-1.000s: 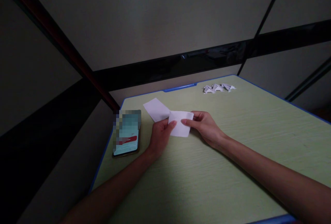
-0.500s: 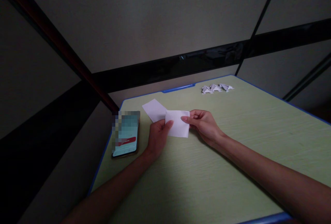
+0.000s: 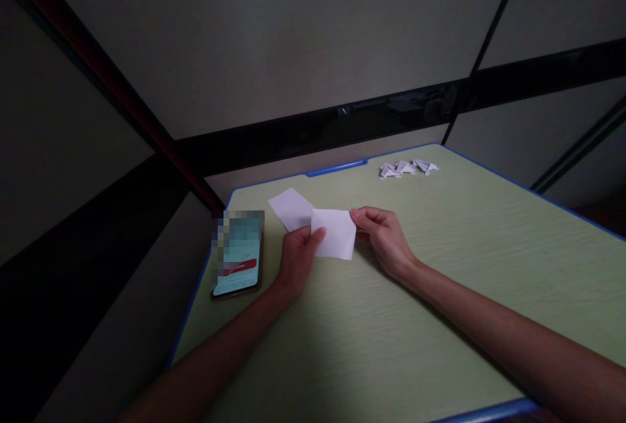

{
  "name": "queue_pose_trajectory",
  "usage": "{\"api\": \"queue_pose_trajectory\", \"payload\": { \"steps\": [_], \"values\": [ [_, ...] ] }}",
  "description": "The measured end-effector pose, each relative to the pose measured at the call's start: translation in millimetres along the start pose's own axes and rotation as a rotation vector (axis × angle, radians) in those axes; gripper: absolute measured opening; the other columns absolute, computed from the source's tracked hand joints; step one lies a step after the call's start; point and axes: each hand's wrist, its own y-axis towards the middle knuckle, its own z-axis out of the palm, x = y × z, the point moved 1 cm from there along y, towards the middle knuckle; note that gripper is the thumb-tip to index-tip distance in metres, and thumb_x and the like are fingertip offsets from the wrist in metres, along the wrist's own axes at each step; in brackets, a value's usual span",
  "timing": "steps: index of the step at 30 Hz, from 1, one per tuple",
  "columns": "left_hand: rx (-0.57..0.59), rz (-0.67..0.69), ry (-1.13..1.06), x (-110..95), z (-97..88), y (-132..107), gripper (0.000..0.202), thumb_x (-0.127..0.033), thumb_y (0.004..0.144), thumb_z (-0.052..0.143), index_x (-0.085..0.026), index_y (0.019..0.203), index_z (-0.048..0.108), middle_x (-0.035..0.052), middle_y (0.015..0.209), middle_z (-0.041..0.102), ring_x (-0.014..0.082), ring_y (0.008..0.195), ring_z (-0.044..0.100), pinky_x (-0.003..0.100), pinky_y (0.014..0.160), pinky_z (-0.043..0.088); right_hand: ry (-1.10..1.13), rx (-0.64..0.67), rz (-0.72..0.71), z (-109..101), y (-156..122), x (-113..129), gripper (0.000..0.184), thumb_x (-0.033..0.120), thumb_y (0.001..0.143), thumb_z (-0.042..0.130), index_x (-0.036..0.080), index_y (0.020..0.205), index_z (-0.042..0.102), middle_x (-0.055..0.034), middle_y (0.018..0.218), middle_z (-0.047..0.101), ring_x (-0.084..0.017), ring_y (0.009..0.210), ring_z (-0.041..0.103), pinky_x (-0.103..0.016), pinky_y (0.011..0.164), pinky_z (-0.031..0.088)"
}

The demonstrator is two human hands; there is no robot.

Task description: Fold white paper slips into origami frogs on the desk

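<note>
Both hands hold one small white sheet of paper (image 3: pixel 335 234) just above the pale green table (image 3: pixel 372 332). My left hand (image 3: pixel 297 257) pinches the sheet's left edge, thumb on top. My right hand (image 3: pixel 384 234) grips the upper right corner with closed fingers. A second white sheet (image 3: pixel 289 207) lies flat on the table just behind and to the left, partly covered by the held one.
A phone (image 3: pixel 237 252) with a lit screen lies near the table's left edge. Several small folded white paper pieces (image 3: pixel 407 167) sit in a row at the far right corner. The table has a blue rim (image 3: pixel 337 166); dark rails and walls surround it.
My right hand has slid from the middle of the sheet to its upper right corner. The sheet has shifted a little left and looks narrower. The left hand has barely moved.
</note>
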Motion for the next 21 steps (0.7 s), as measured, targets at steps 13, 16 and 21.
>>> {"api": "queue_pose_trajectory", "payload": {
  "steps": [13, 16, 21],
  "values": [
    [0.106, -0.124, -0.413, 16, 0.1, 6, 0.028, -0.036, 0.063, 0.061, -0.009, 0.063, 0.061, 0.0000, 0.052, 0.053, 0.0090, 0.048, 0.043, 0.021, 0.047, 0.030, -0.241, 0.174, 0.010, 0, 0, -5, 0.033, 0.041, 0.066, 0.057, 0.013, 0.050, 0.051, 0.0040, 0.046, 0.045, -0.006, 0.044, 0.037, -0.021, 0.045, 0.028],
    [0.089, -0.107, -0.423, 16, 0.5, 6, 0.028, -0.036, 0.063, 0.061, -0.009, 0.065, 0.063, -0.0001, 0.052, 0.054, 0.0089, 0.047, 0.043, 0.021, 0.047, 0.030, -0.304, 0.216, 0.009, 0, 0, -6, 0.033, 0.043, 0.068, 0.054, 0.013, 0.054, 0.053, 0.0036, 0.048, 0.045, -0.006, 0.044, 0.037, -0.020, 0.044, 0.028],
    [0.029, -0.119, -0.420, 16, 0.6, 5, 0.029, -0.038, 0.061, 0.062, -0.009, 0.063, 0.063, -0.0005, 0.050, 0.054, 0.0092, 0.046, 0.044, 0.021, 0.046, 0.030, -0.465, 0.233, 0.013, 0, -1, -2, 0.040, 0.047, 0.070, 0.049, 0.012, 0.051, 0.051, 0.0038, 0.041, 0.043, -0.006, 0.039, 0.036, -0.019, 0.040, 0.024]
  ]
}}
